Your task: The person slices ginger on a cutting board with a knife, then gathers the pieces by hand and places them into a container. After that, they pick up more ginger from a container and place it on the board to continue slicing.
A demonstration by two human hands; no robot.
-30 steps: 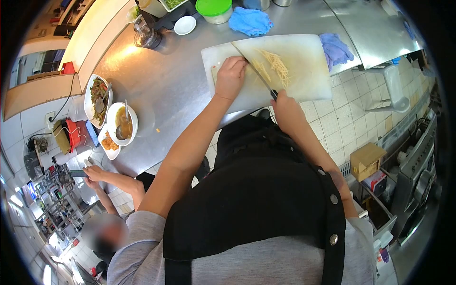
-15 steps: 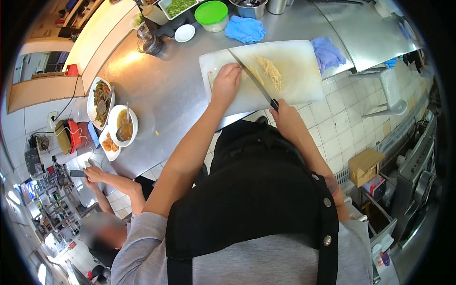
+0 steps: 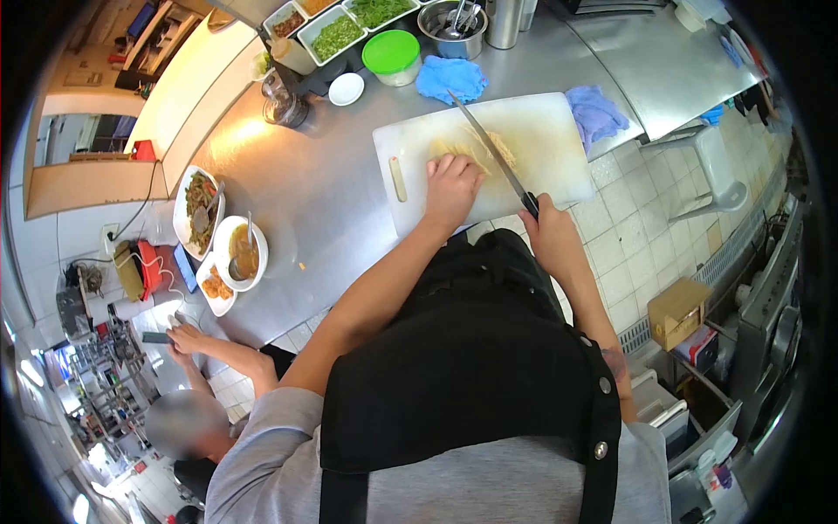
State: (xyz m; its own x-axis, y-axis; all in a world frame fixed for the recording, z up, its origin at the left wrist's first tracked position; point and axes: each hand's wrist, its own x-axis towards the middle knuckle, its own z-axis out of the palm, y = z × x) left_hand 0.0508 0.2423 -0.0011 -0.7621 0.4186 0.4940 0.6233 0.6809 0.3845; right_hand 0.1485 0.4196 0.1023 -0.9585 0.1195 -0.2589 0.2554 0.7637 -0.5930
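Observation:
My right hand (image 3: 552, 231) grips the black handle of a long kitchen knife (image 3: 491, 144). Its blade slants up and left across a white cutting board (image 3: 554, 127), and the tip reaches past the board's far edge. Thin pale-yellow strips (image 3: 502, 150) lie on the board, some beside and partly behind the blade. On the left of the knife, my left hand (image 3: 454, 185) is closed, its fingers bent and pressed together over more of these strips. It covers part of the pile, so I cannot see exactly how many strips are under it.
Blue cloths (image 3: 451, 80) lie behind and right of the board. A green-lidded tub (image 3: 391, 54), a metal pot (image 3: 452, 33) and trays of chopped greens (image 3: 336, 39) line the back. Bowls of food (image 3: 237, 278) stand at left, near a person holding a phone (image 3: 157, 337).
My left hand has moved right, from the board's left part onto the strips beside the blade. The knife and right hand have shifted slightly right and down in view, as the camera view also shifted.

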